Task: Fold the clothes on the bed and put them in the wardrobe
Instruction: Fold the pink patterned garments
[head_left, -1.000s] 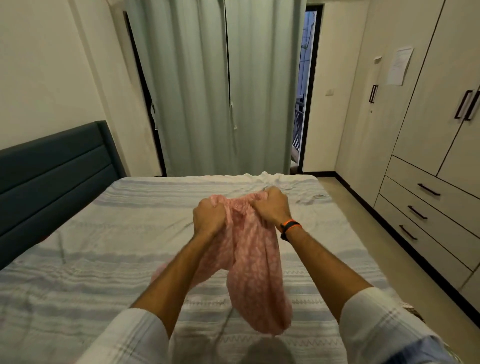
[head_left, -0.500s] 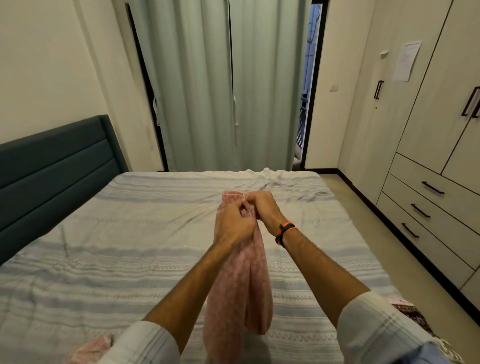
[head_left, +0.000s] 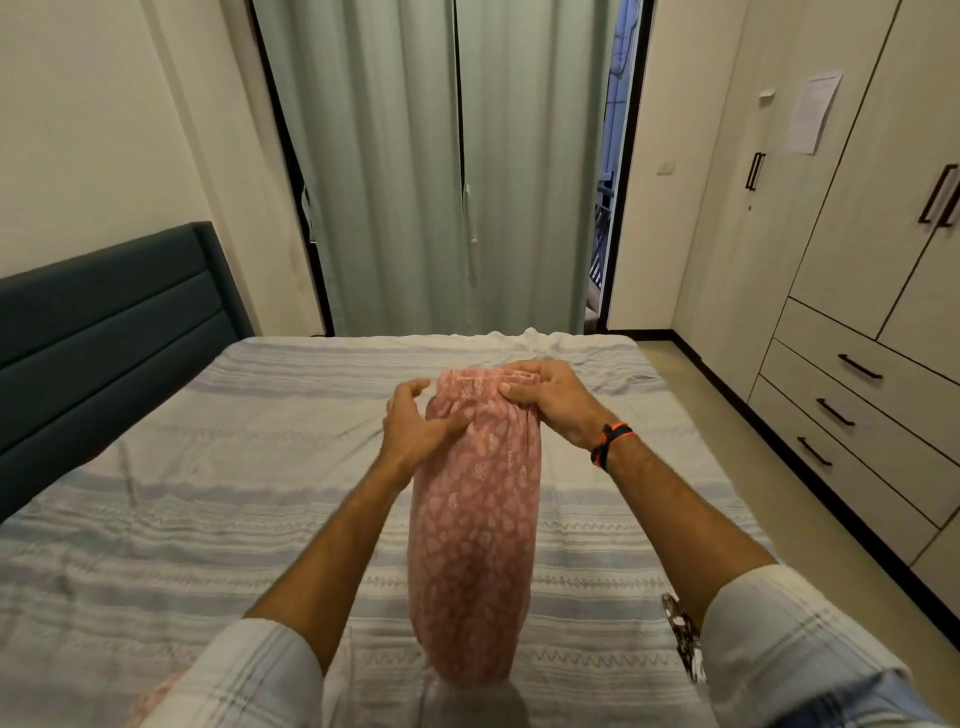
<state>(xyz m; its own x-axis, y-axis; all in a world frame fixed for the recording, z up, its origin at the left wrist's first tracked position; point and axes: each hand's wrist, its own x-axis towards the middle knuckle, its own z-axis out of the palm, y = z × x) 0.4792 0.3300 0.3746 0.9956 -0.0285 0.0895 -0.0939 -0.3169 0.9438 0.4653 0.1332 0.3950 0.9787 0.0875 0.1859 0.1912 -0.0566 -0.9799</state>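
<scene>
Two rolled-up sleeves frame the near edge, and between the forearms a pink patterned garment (head_left: 475, 525) hangs in a long column above the striped bedspread (head_left: 197, 499). The right hand (head_left: 550, 402) pinches the gathered top edge of the garment, while the left hand (head_left: 415, 426) lies against its upper side with fingers spread and loose, not clamped. Beyond the bed stand pale green curtains (head_left: 441, 166), with the wardrobe (head_left: 857, 218) along the right wall, doors closed.
</scene>
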